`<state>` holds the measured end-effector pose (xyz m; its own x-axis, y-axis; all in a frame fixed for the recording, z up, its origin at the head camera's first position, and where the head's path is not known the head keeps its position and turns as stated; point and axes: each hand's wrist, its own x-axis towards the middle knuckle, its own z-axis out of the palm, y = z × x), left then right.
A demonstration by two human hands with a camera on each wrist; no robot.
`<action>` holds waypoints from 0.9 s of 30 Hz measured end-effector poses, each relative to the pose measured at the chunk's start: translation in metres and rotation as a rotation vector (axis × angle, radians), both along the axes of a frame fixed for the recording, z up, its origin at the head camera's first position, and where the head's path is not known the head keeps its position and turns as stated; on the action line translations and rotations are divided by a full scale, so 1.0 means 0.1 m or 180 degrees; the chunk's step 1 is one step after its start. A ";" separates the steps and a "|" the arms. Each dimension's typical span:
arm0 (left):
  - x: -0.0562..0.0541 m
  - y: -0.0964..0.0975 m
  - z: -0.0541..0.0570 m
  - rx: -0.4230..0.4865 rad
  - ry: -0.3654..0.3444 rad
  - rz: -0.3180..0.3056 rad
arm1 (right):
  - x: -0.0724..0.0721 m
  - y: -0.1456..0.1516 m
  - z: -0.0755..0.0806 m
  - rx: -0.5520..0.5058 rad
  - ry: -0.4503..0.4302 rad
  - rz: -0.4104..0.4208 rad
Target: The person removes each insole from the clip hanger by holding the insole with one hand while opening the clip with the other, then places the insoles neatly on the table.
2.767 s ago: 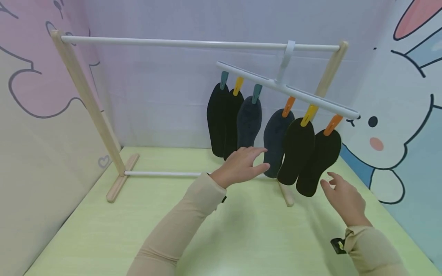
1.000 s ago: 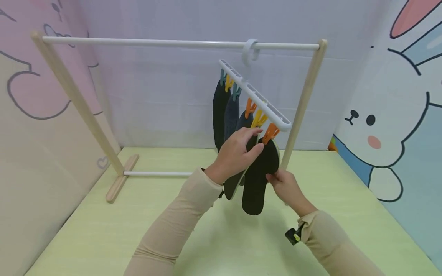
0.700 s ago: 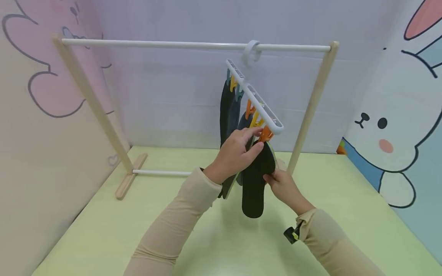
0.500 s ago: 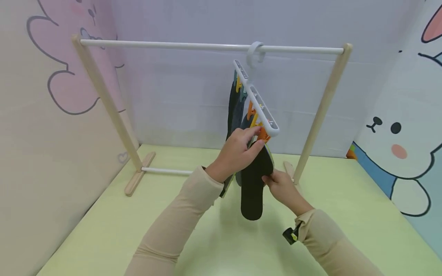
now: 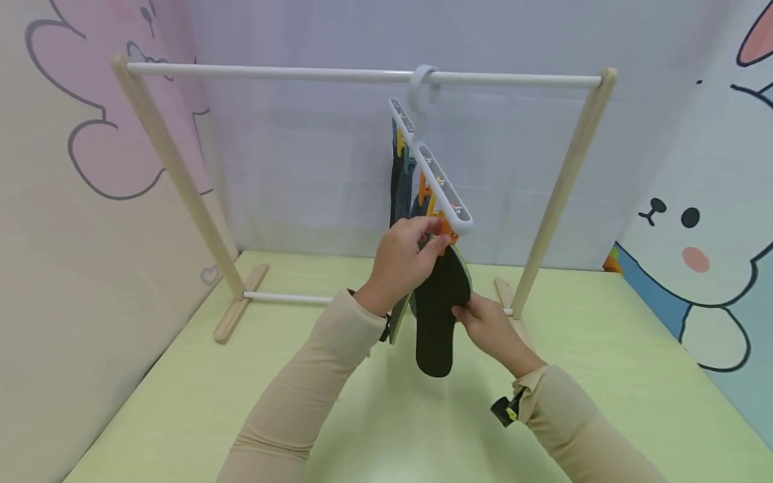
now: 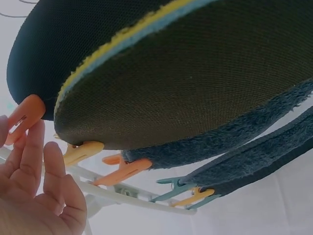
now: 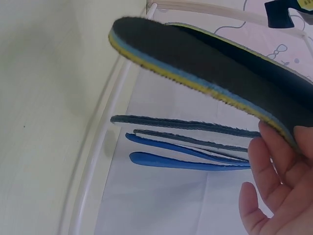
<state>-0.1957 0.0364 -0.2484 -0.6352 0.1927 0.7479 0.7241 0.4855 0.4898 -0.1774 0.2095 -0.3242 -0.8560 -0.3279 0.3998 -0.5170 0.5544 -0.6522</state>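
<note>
A white clip hanger [image 5: 447, 194] hangs by its hook with one end toward me. From its coloured clothespins hang several dark insoles, some partly hidden behind my left hand. My left hand [image 5: 398, 265] pinches the nearest orange clothespin [image 6: 30, 113] between thumb and fingers. Below that clothespin hangs the front black insole [image 5: 433, 335]. Its right edge is held between the thumb and fingers of my right hand [image 5: 490, 329]. In the right wrist view, blue and yellow layers show along the edge of this insole [image 7: 195, 73]. A yellow clothespin [image 6: 83, 152] sits just behind the orange one.
A wooden rack frames the scene, with a white top rod [image 5: 272, 71], a left post [image 5: 181, 178] and a right post [image 5: 564, 194]. Its low white rod [image 5: 290, 298] runs behind the hands. Beneath is a pale green table [image 5: 169, 416]; printed walls stand around it.
Both hands have come in from beside the insoles to the front one. The hanger has swung round, its near end turning toward me. My left fingers have closed on the orange clothespin.
</note>
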 end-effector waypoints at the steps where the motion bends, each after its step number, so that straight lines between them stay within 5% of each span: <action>1: 0.00 0.01 0.00 0.0002 0.0013 0.0020 | 0.01 0.01 0.00 -0.0035 -0.0011 -0.0017; 7: 0.00 0.09 0.02 -0.0007 0.0101 0.0166 | 0.04 0.05 0.00 -0.0260 -0.0042 -0.0197; 16: -0.03 0.21 0.02 -0.0086 -0.0009 0.0121 | 0.04 0.08 0.00 -0.0640 0.0484 -0.0545; 22: -0.06 0.31 0.05 -0.0075 -0.0190 -0.0168 | 0.09 0.16 0.00 -0.0589 0.0664 -0.0668; 27: -0.05 0.38 0.08 0.0073 -0.0722 -0.0540 | 0.13 0.21 -0.01 -0.0497 0.0666 -0.0674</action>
